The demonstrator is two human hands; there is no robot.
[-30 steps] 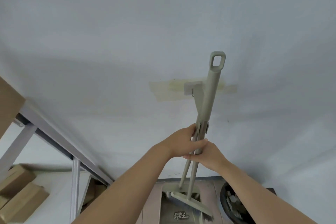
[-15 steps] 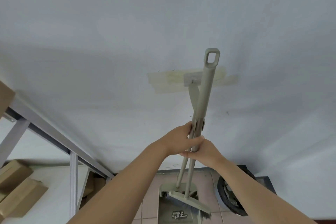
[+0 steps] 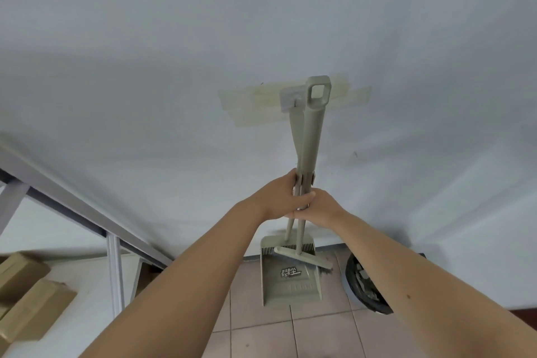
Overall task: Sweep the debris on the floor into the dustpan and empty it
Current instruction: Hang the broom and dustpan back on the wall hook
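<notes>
— Left hand [image 3: 283, 197] clamped round the broom [image 3: 312, 136] shaft and the dustpan [image 3: 290, 288] handle together, well above the dustpan's pan; right hand [image 3: 321, 208] touching it just beneath, fingers curled round the same pair.

— And the dustpan itself?

— Pan low against the wall, its lip down at the tiled floor [image 3: 261, 331]; whether it rests there, I cannot tell; broom head [image 3: 303, 258] lying across the upper part of the pan, tilted down to the right; both handle tops reach a grey hook plate [image 3: 287, 100] straight above the dustpan, set over yellowed tape [image 3: 252, 104]; whether either hangs on it is hidden.

— Anything else near?

— A round black bin [image 3: 363, 291] just right of the dustpan, pale scraps inside; a grey metal shelf frame [image 3: 113, 264] left of the dustpan; cardboard boxes [image 3: 35, 299] farther left of the dustpan.
</notes>
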